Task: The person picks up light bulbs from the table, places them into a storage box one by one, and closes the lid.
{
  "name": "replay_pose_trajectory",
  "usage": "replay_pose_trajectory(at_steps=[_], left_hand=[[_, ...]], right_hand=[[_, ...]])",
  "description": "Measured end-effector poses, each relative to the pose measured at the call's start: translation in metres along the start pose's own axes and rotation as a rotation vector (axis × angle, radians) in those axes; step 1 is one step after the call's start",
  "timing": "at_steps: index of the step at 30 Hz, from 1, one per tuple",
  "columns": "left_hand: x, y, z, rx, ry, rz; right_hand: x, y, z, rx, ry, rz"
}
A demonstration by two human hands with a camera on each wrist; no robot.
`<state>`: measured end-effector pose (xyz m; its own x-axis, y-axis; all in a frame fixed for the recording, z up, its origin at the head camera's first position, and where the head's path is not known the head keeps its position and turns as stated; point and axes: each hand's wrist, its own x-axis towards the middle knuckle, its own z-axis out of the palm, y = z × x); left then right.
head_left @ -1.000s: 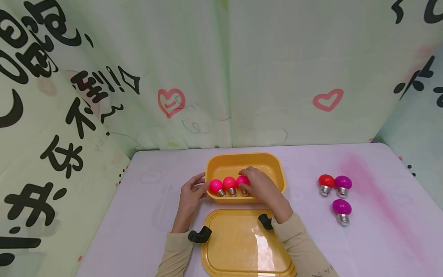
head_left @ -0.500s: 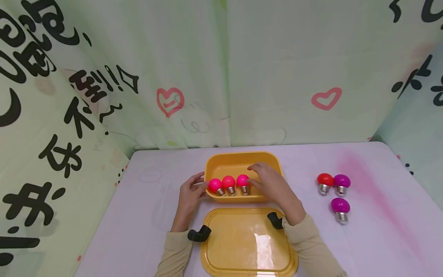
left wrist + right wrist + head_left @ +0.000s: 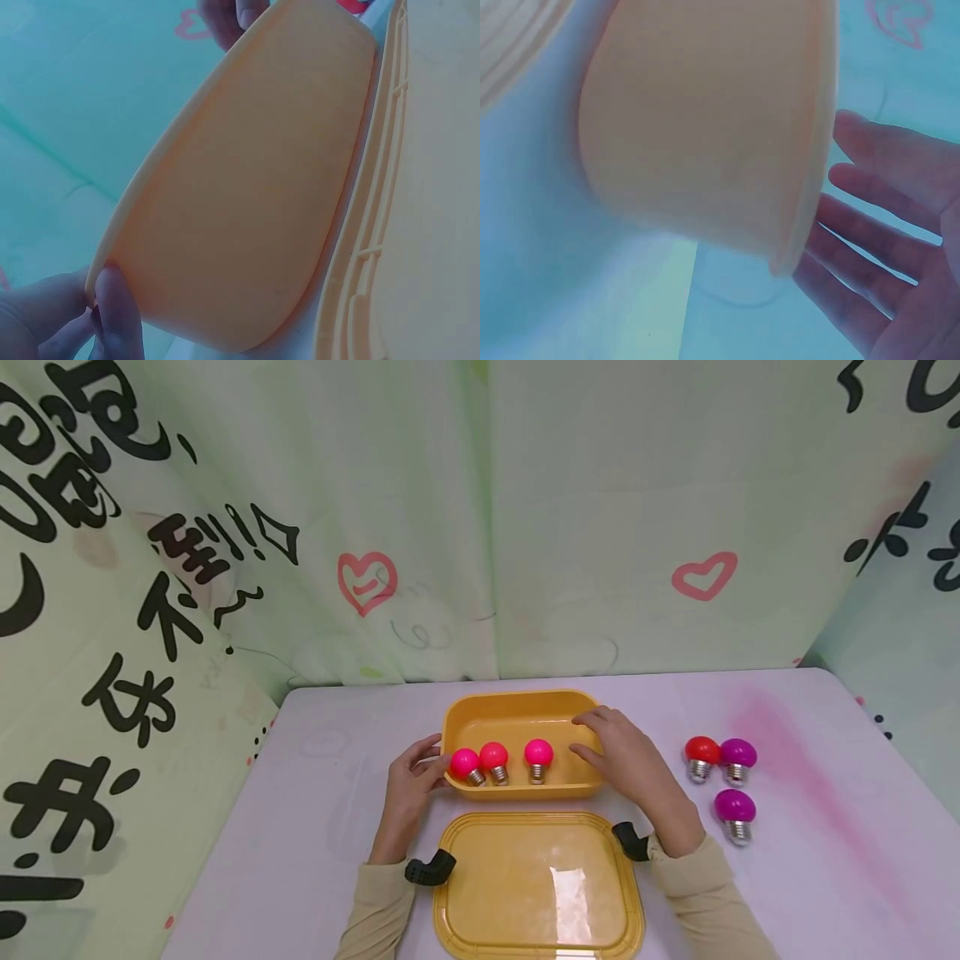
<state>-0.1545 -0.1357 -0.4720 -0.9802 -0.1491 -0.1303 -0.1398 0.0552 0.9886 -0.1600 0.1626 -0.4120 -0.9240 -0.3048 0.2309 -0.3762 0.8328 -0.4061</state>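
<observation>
A yellow plastic box (image 3: 525,792) holds three pink toy light bulbs with silver screw bases: one bulb (image 3: 464,762) leaning at the left, another (image 3: 493,755) beside it, and a third (image 3: 538,751) standing apart to their right. My left hand (image 3: 408,785) pinches the box's left rim between thumb and fingers, as the left wrist view confirms on the box wall (image 3: 240,187). Over the right end of the box is my right hand (image 3: 626,758), fingers spread and holding nothing. In the right wrist view this hand (image 3: 900,232) is beside the rim, its fingers relaxed.
A flat yellow lid (image 3: 536,885) lies in front of the box, beneath the wrist straps. To the right on the pale tablecloth are a red bulb (image 3: 702,749), a purple bulb (image 3: 738,752) touching it, and another purple bulb (image 3: 735,807). A printed curtain (image 3: 585,527) encloses the table.
My right hand has let go of the third pink bulb and moved right, toward the box's right end. That bulb now sits slightly farther right. My left hand stays at the rim.
</observation>
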Motion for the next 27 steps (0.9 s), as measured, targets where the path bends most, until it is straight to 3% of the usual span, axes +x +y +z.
replay_pose_trajectory(at_steps=[11,19,27], left_hand=[[0.001,0.0,0.0,-0.012,-0.009,0.006],[-0.001,0.002,-0.001,-0.012,-0.011,0.004],[-0.001,0.001,0.001,0.008,0.006,-0.003]], right_hand=[[-0.014,0.027,-0.021,0.004,0.0,0.077],[-0.024,0.049,-0.026,0.001,0.026,0.079],[-0.031,0.061,-0.033,-0.006,0.018,0.145]])
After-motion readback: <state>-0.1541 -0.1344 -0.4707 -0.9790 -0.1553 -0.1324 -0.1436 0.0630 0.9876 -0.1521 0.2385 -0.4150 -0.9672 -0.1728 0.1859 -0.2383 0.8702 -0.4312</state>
